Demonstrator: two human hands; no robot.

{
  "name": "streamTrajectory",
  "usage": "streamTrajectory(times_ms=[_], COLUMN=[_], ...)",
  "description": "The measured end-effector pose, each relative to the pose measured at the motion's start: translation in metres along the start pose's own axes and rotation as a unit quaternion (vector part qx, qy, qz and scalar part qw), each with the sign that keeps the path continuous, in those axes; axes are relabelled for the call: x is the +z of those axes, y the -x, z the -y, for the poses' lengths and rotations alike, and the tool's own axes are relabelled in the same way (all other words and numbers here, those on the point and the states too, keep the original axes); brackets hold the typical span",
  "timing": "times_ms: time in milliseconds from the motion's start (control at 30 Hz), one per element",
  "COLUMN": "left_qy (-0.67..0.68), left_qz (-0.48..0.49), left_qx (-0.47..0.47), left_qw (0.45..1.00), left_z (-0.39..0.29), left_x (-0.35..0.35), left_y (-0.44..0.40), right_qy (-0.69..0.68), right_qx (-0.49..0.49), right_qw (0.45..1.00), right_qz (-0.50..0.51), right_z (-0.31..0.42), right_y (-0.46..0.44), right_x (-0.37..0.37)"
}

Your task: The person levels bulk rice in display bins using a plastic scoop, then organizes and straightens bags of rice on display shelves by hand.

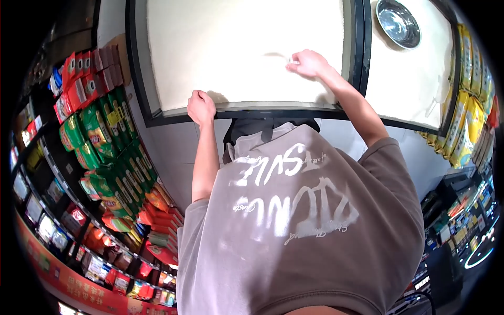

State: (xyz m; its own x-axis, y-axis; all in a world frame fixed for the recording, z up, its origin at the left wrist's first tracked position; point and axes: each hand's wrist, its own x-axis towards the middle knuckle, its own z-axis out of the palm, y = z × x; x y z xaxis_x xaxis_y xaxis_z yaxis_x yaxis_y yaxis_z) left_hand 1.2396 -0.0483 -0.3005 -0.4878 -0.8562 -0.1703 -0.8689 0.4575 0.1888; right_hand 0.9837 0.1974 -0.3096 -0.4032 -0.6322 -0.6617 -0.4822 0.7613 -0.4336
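A wide white sheet-like surface [226, 52] lies inside a dark frame in front of me. My left hand [201, 107] is closed in a fist at the near left edge of this surface, beside the frame; whether its fingers grip the white edge is hidden. Further in and to the right, my right hand [310, 64] is closed low over the white surface. A small whitish piece [292, 61] shows at its fingertips, too small to name. A faint shadow falls beside those fingers.
A dark frame bar [359, 47] separates a second white surface [404, 79] on the right, where a shiny metal bowl [398, 23] stands. Shelves of green packets [97, 131] and red packets [76, 79] line the left. Yellow bags [467, 123] are stacked at right.
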Motion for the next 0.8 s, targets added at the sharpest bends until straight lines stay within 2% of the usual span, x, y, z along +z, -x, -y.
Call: streamTrajectory(times_ms=[33, 100, 133, 200, 233, 333, 400, 467, 533, 633, 800], left_qy=[0.0, 0.0, 0.0, -0.005, -0.003, 0.002, 0.005, -0.003, -0.013, 0.003, -0.003], left_qz=[0.002, 0.004, 0.003, 0.013, 0.01, 0.014, 0.016, 0.018, 0.02, 0.018, 0.032], left_qx=[-0.005, -0.01, -0.012, -0.026, -0.028, -0.036, -0.036, -0.037, -0.038, -0.038, -0.049], left_qw=[1.0, 1.0, 1.0, 1.0, 1.0, 0.999, 0.999, 0.999, 0.999, 0.999, 0.998], left_z=[-0.002, -0.002, -0.001, -0.001, -0.001, 0.002, 0.003, 0.002, 0.003, 0.004, 0.001], left_x=[-0.002, -0.001, -0.001, 0.0, 0.002, 0.004, 0.004, 0.004, 0.004, 0.004, -0.001], left_y=[0.0, 0.0, 0.0, -0.001, -0.001, -0.002, -0.001, -0.001, 0.0, -0.001, -0.001], right_qy=[0.003, -0.064, -0.063, -0.182, -0.198, -0.176, -0.178, -0.161, -0.175, -0.115, -0.093], right_qx=[-0.006, 0.062, 0.06, 0.15, 0.173, 0.19, 0.186, 0.141, 0.154, 0.05, 0.02], right_qw=[1.0, 0.988, 0.988, 0.957, 0.952, 0.956, 0.959, 0.971, 0.97, 0.992, 0.996], right_qz=[0.004, -0.129, -0.128, -0.167, -0.158, -0.14, -0.118, -0.105, -0.071, -0.032, 0.0], right_z=[-0.001, -0.003, -0.005, -0.012, -0.013, -0.009, -0.005, 0.001, 0.016, 0.028, 0.064], right_y=[-0.007, -0.017, -0.019, -0.018, -0.013, 0.004, 0.011, 0.018, 0.026, 0.025, 0.0], right_x=[-0.008, -0.021, -0.021, -0.022, -0.02, -0.01, 0.002, 0.014, 0.021, 0.044, 0.047])
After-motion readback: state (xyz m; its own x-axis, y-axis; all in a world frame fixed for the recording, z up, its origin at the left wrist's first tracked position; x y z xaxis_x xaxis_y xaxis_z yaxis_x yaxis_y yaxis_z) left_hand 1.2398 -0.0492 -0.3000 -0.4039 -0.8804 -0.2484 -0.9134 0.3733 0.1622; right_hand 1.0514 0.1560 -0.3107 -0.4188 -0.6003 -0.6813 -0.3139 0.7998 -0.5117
